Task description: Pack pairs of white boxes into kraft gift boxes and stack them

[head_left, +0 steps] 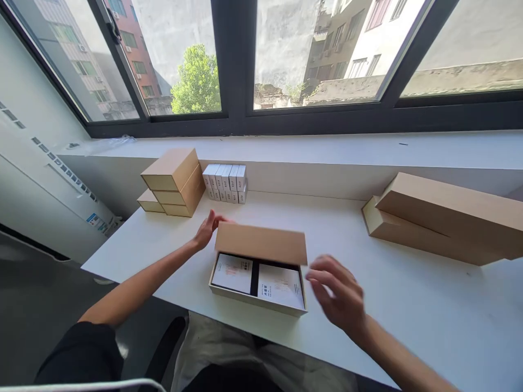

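An open brown cardboard box (258, 303) lies in front of me, its lid (261, 243) tilted over the back part. Inside are two white packs with printed text, a left pack (232, 273) and a right pack (280, 286), with a dark divider between them. My left hand (208, 230) is at the lid's back left corner, fingers stretched out; whether they touch the lid I cannot tell. Just right of the box, my right hand (337, 294) hovers with loosely bent fingers apart and nothing in them.
Brown boxes (174, 179) are stacked at the back left of the white table (327, 218), beside several small white boxes (224, 182). Long brown boxes (445, 218) lie at the right. A window sill (286, 149) runs behind the table.
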